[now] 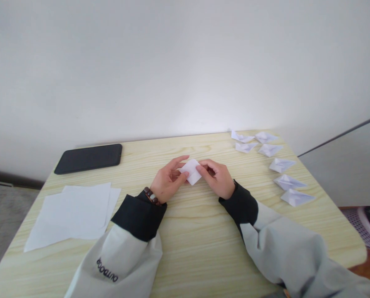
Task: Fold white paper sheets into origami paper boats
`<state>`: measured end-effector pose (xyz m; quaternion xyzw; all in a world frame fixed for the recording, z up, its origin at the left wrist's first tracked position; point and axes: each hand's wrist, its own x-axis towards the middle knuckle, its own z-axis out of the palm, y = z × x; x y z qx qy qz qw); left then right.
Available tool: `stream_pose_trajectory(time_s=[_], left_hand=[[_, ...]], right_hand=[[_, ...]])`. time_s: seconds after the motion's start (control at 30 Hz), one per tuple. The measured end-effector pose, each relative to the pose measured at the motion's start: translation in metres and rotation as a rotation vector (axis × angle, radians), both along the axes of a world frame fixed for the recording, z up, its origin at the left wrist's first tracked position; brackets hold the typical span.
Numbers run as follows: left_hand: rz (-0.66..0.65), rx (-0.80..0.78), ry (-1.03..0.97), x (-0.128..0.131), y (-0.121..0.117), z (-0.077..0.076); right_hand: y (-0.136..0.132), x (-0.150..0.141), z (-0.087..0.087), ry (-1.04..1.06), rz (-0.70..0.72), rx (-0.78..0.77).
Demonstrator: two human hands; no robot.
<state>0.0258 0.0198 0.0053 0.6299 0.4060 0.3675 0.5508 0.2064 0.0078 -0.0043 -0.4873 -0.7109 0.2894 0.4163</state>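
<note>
Got a small folded paper square [192, 171] over the middle of the desk [203, 236], pinched at one side by the fingers of the left hand [166, 182], thumb on top and index stuck out past it, and at the other by the right hand [220, 180], thumb and fingers closed up. Can also spot seven folded paper boats [282, 165] along the right edge up to the back right corner, overlapping white sheets [82, 211] by the left edge, and a black phone [88, 159] near the back left corner.

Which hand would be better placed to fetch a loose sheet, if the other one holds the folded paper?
Probably the left hand: the loose sheets lie on its side, and the right hand also grips the folded paper.
</note>
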Motion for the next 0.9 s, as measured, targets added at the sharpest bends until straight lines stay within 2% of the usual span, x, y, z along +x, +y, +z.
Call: stream_pose_trajectory(time_s=[0.1,0.3,0.53,0.7,0.9], left_hand=[[-0.010,0.264,0.184,-0.007,0.002,0.003],[-0.091,0.518,0.313,-0.012,0.006,0.004],[-0.094,0.584,0.400,-0.010,0.005,0.001],[-0.057,0.695,0.508,-0.013,0.004,-0.002],[-0.037,0.798,0.532,-0.020,0.003,-0.007]], right_hand=[[0.000,0.000,-0.003,0.067,-0.005,-0.036],[0.001,0.001,-0.003,0.083,-0.001,-0.058],[0.001,0.002,-0.006,0.013,0.016,-0.044],[0.001,0.001,-0.004,-0.081,0.044,-0.021],[0.001,0.004,-0.003,-0.225,0.196,0.079]])
